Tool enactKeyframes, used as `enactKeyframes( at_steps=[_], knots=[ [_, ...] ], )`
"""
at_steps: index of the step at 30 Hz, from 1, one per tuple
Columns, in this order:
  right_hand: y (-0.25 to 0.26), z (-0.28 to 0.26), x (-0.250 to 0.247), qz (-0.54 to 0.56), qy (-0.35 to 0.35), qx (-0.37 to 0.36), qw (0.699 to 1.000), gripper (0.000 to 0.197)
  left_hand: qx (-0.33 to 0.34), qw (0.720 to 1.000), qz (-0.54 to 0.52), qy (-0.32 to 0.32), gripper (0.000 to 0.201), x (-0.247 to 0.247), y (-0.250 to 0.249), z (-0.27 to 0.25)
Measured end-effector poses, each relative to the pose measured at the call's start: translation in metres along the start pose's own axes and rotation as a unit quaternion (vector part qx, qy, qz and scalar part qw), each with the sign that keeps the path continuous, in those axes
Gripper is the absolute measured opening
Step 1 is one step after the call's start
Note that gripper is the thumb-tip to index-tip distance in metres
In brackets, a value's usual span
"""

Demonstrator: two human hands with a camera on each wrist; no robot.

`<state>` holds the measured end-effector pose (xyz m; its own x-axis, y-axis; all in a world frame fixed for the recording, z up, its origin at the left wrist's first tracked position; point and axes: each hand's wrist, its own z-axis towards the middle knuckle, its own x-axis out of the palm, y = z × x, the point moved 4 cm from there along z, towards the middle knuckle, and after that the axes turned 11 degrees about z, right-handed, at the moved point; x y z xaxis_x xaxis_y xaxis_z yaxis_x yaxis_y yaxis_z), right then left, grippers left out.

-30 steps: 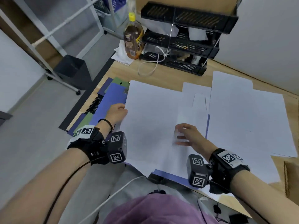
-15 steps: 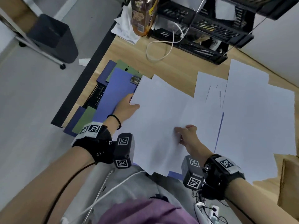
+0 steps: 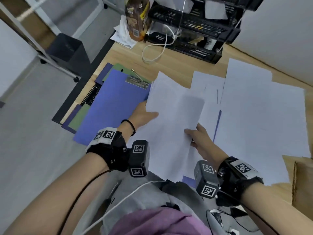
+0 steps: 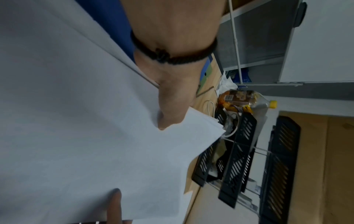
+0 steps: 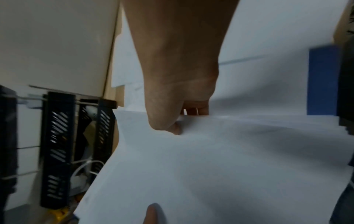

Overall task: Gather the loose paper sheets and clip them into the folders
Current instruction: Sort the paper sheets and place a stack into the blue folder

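Observation:
A stack of white paper sheets (image 3: 171, 119) is held up off the desk between both hands. My left hand (image 3: 144, 115) grips its left edge, thumb on top (image 4: 170, 119). My right hand (image 3: 198, 136) pinches the right edge, thumb on top and fingers beneath (image 5: 172, 125). A blue clipboard folder (image 3: 111, 106) with a metal clip (image 3: 137, 81) lies at the left, on top of green and dark blue folders (image 3: 77, 117). More loose sheets (image 3: 259, 112) cover the right of the desk. A blue folder edge (image 3: 217, 122) shows under them.
A black multi-tier tray rack (image 3: 194, 29) stands at the back of the wooden desk (image 3: 177, 65), beside a brown drink bottle (image 3: 137, 17), white tissue and a looped white cable (image 3: 155, 50). A cardboard piece (image 3: 301, 182) lies at the right. A dark bin (image 3: 67, 48) stands on the floor.
Both hands went from resting on flat sheets to gripping the gathered stack and lifting it toward me. The blue clipboard at the left is now uncovered.

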<state>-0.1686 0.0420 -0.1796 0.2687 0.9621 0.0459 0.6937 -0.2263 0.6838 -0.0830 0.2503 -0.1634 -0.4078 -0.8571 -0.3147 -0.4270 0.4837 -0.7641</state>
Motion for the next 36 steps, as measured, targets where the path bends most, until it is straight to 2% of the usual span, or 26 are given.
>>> enactKeyframes(
  at_steps=[4,8,11,13,15,17,20,22,27,30,32,34,36],
  knots=[
    [0.041,-0.022,-0.063,0.036,-0.033,-0.078,0.996,0.037,0.059,0.997,-0.048,-0.017,0.032,0.040,-0.059,-0.019],
    [0.115,-0.052,-0.110,0.088,-0.044,-0.210,0.973,0.038,0.138,0.982,-0.122,-0.027,0.037,0.067,-0.138,-0.037],
    [0.161,-0.073,-0.127,0.110,-0.018,-0.302,0.947,0.028,0.211,0.964,-0.157,-0.024,0.039,0.071,-0.183,-0.051],
    [0.168,-0.082,-0.136,0.097,0.020,-0.335,0.937,0.026,0.243,0.957,-0.156,-0.032,0.042,0.072,-0.192,-0.058],
    [0.153,-0.079,-0.144,0.068,0.045,-0.322,0.943,0.032,0.229,0.964,-0.129,-0.039,0.050,0.073,-0.179,-0.058],
    [0.119,-0.070,-0.149,0.021,0.073,-0.272,0.959,0.038,0.183,0.981,-0.066,-0.028,0.054,0.079,-0.150,-0.053],
    [0.074,-0.063,-0.150,-0.025,0.122,-0.214,0.969,0.046,0.149,0.989,0.018,0.015,0.046,0.089,-0.121,-0.053],
    [0.070,-0.064,-0.146,-0.027,0.143,-0.217,0.965,0.054,0.157,0.987,0.035,-0.001,0.046,0.085,-0.128,-0.057],
    [0.118,-0.069,-0.138,0.006,0.110,-0.277,0.955,0.031,0.228,0.971,-0.042,-0.057,0.055,0.071,-0.172,-0.070],
    [0.135,-0.072,-0.142,0.067,0.091,-0.297,0.948,0.029,0.251,0.959,-0.121,-0.054,0.051,0.071,-0.176,-0.078],
    [0.127,-0.068,-0.148,0.067,0.103,-0.288,0.950,0.034,0.236,0.964,-0.115,-0.048,0.048,0.077,-0.162,-0.077],
    [0.105,-0.061,-0.154,0.030,0.117,-0.261,0.958,0.039,0.193,0.977,-0.077,-0.047,0.047,0.084,-0.136,-0.074],
    [0.089,-0.056,-0.164,0.021,0.094,-0.246,0.965,0.041,0.160,0.984,-0.063,-0.043,0.051,0.087,-0.113,-0.066]
  ],
)
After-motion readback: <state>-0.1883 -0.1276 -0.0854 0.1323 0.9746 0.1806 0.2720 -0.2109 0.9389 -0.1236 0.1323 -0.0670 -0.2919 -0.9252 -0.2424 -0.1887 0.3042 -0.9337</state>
